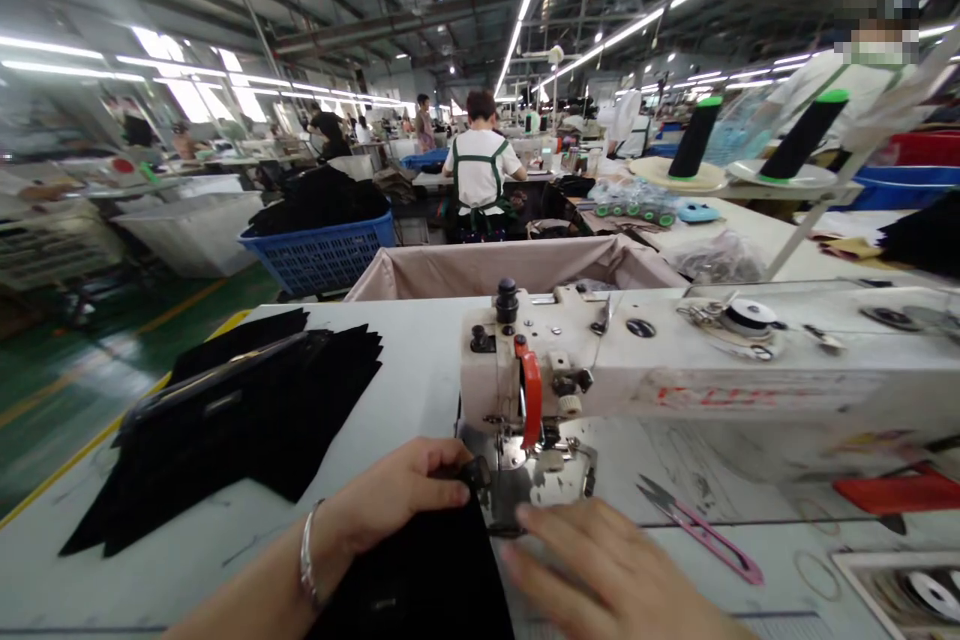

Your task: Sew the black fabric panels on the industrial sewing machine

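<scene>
A black fabric piece (420, 575) lies on the table in front of me, its far end close to the sewing machine's metal needle plate (517, 495). My left hand (420, 480) pinches that far end between thumb and fingers; a silver bangle is on the wrist. Just right of the cloth, my right hand (592, 560) is somewhat blurred, with fingers stretched out and nothing visible in them. Whether its fingertips touch the cloth's edge I cannot tell. The white sewing machine (712, 360) stands beyond both hands, with an orange guard (531, 400) near its needle area.
Pink thread snips (705, 530) lie right of my right hand. A stack of black fabric pieces (247, 410) rests at the table's left. Behind the machine is a cloth-lined bin (450, 270); a blue basket (322, 255) stands further left. A co-worker (484, 165) sits ahead.
</scene>
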Action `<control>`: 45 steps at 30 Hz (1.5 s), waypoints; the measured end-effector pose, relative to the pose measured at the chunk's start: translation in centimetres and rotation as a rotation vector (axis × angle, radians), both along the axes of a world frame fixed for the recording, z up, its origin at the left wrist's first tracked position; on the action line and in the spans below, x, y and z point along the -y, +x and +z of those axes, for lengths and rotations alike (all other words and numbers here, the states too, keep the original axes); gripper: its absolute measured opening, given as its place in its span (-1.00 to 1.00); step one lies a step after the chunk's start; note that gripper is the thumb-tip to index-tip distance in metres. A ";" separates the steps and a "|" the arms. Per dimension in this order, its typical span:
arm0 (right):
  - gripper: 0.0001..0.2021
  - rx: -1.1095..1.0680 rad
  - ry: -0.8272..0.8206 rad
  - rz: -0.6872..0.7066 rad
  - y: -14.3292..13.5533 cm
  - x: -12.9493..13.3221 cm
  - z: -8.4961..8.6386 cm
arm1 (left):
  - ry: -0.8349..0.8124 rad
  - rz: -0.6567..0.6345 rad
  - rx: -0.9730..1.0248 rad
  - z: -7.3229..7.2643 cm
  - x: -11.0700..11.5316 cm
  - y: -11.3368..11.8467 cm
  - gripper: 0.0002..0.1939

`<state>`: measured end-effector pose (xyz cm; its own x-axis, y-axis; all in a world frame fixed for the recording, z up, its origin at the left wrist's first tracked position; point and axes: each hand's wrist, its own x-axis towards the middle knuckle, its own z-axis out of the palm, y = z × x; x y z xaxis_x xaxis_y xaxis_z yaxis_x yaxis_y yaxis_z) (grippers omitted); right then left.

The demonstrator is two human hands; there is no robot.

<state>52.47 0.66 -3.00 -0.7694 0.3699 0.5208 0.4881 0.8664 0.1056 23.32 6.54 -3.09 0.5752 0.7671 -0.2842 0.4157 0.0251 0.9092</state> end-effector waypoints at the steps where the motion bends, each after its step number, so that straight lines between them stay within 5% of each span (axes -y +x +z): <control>1: -0.73 0.001 0.024 0.036 -1.9 -0.3 -0.7 | 0.012 0.008 -0.015 0.0 0.0 0.1 -0.67; 3: -0.78 -0.082 0.073 0.111 -5.0 -1.1 -1.8 | 0.048 0.038 -0.057 -0.2 -0.2 0.3 -0.71; 6: -0.77 -0.101 -0.072 0.097 -7.3 -2.4 -3.0 | 0.135 0.113 -0.146 -0.6 -1.8 0.7 -0.80; 9: -0.74 -0.072 -0.191 -0.035 -7.6 -3.7 -4.3 | 0.253 0.163 -0.225 -1.2 -4.6 1.8 -0.81; 15: -0.75 -0.130 -0.169 -0.188 -7.2 -4.1 -6.8 | 0.460 0.105 -0.260 -2.2 -8.4 4.9 -0.72; 19: -0.76 -0.150 -0.158 -0.183 -6.8 -3.2 -7.2 | 0.577 0.040 -0.295 -2.2 -6.7 5.0 -0.75; 24: -0.73 -0.131 -0.207 -0.126 -5.7 -3.3 -6.2 | 0.728 0.123 -0.395 -2.1 -1.6 4.0 -0.75; 28: -0.66 -0.113 -0.388 -0.113 -4.6 -3.3 -4.8 | 0.953 -0.125 -0.513 -3.3 1.2 3.4 -0.52; 31: -0.70 -0.138 -0.342 -0.132 -4.6 -3.1 -4.3 | 1.113 -0.229 -0.620 -4.4 1.5 2.7 -0.37; 37: -0.72 -0.103 -0.278 -0.150 -5.2 -2.6 -4.6 | 1.140 -0.303 -0.640 -5.5 1.0 1.4 -0.34; 45: -0.68 -0.056 -0.341 -0.157 -4.9 -2.4 -4.4 | 1.059 -0.322 -0.626 -4.1 0.2 2.1 -0.47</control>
